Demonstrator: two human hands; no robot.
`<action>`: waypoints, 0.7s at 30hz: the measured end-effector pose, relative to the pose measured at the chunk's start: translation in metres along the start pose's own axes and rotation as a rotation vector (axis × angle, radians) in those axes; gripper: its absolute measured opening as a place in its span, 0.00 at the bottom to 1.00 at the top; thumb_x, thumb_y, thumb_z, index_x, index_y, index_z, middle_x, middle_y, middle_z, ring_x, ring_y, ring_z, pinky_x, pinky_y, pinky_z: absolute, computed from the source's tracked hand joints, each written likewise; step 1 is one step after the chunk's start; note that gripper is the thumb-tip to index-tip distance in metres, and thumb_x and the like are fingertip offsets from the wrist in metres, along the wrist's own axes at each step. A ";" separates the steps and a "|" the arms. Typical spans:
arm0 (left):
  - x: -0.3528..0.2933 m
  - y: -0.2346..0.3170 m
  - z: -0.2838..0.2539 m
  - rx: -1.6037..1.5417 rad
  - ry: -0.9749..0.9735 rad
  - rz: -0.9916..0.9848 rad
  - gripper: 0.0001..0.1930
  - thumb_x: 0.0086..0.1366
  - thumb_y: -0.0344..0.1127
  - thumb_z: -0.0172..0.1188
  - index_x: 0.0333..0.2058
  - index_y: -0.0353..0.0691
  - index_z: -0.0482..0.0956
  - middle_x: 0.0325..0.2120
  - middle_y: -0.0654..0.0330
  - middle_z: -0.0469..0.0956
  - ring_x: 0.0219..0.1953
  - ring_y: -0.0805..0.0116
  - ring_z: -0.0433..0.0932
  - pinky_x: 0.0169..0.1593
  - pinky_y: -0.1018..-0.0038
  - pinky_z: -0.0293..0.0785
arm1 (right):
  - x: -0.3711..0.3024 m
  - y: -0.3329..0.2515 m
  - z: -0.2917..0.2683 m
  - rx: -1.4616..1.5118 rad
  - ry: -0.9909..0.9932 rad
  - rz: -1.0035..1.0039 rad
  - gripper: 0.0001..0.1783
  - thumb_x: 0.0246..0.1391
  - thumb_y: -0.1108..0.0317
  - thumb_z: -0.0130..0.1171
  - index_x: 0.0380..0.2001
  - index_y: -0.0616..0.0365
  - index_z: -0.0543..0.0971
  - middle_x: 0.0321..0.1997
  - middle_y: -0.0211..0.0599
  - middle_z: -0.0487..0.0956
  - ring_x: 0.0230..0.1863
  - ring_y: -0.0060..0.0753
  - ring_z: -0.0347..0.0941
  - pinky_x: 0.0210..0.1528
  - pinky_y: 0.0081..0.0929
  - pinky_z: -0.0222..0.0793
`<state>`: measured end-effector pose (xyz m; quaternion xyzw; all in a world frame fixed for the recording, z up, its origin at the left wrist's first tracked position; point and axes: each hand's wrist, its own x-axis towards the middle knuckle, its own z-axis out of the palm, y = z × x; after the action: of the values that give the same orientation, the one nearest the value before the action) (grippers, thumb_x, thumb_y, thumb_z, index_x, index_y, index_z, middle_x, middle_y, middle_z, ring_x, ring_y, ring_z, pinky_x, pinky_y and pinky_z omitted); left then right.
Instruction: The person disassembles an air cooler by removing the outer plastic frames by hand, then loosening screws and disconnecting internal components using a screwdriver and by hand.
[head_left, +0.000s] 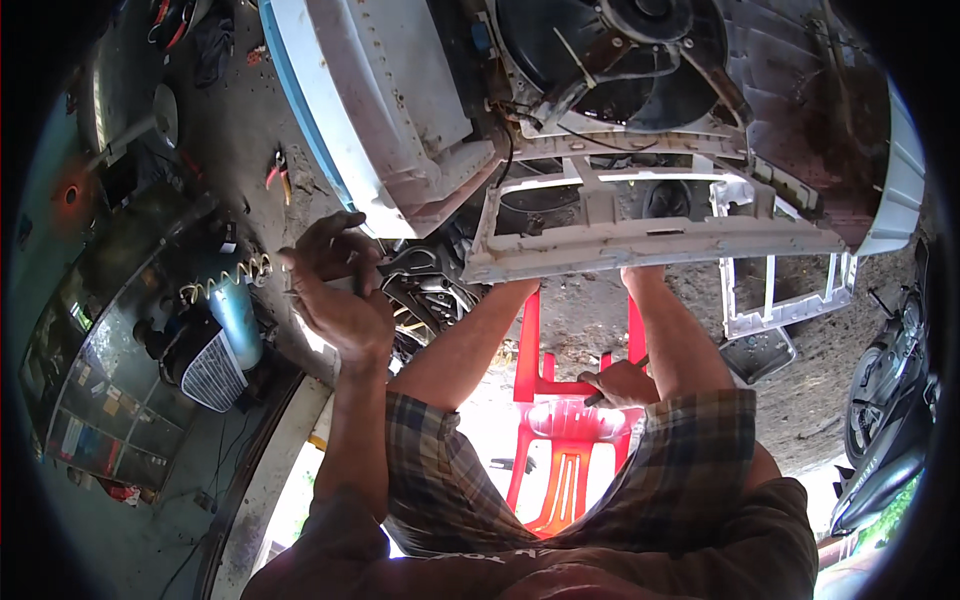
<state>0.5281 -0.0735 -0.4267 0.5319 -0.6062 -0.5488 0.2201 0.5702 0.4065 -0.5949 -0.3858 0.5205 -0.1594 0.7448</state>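
Left hand [335, 285] fingers curled, pinching a small part (too small to identify) beside the overturned washing machine [640, 150]. Right hand [620, 383] fisted around a thin tool [640, 365]. Machine looks bulky, rigid; grip base frame [650, 240].

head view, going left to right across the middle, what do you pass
blue cylinder with a coiled spring → left hand raised by the appliance's corner → red plastic chair → right hand holding a thin dark tool → loose white frame on the ground → parked motorbike

An overturned washing machine [620, 130] lies ahead of a plastic stool [560, 430], with pliers [278, 172] on the ground to its left.
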 end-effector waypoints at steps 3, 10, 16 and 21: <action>0.008 0.010 -0.006 -0.087 -0.002 0.015 0.36 0.78 0.66 0.41 0.43 0.34 0.81 0.34 0.54 0.83 0.25 0.74 0.73 0.21 0.82 0.56 | -0.003 0.000 0.008 0.025 -0.011 -0.038 0.19 0.61 0.48 0.66 0.44 0.52 0.84 0.30 0.48 0.84 0.34 0.52 0.84 0.36 0.47 0.77; 0.024 0.023 -0.019 -0.286 -0.051 0.071 0.26 0.80 0.57 0.45 0.48 0.39 0.80 0.43 0.60 0.81 0.32 0.75 0.71 0.22 0.84 0.58 | -0.007 0.001 0.024 0.099 0.065 -0.135 0.22 0.60 0.46 0.66 0.42 0.54 0.83 0.29 0.45 0.84 0.30 0.54 0.82 0.34 0.52 0.75; 0.023 0.048 -0.019 -0.392 -0.108 0.142 0.20 0.82 0.49 0.45 0.51 0.40 0.79 0.47 0.62 0.79 0.35 0.72 0.67 0.27 0.80 0.58 | -0.001 0.003 0.019 -0.020 0.008 -0.161 0.20 0.60 0.46 0.67 0.40 0.52 0.83 0.26 0.43 0.82 0.29 0.52 0.81 0.33 0.51 0.73; 0.023 0.058 -0.025 -0.518 -0.280 0.247 0.21 0.82 0.48 0.44 0.53 0.36 0.78 0.49 0.57 0.78 0.37 0.69 0.67 0.31 0.78 0.61 | 0.006 0.017 0.021 0.024 0.011 -0.184 0.19 0.55 0.49 0.69 0.44 0.47 0.83 0.31 0.40 0.84 0.33 0.52 0.83 0.35 0.49 0.76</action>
<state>0.5183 -0.1142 -0.3742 0.3000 -0.5307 -0.7218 0.3276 0.5884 0.4223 -0.6076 -0.4221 0.4851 -0.2354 0.7288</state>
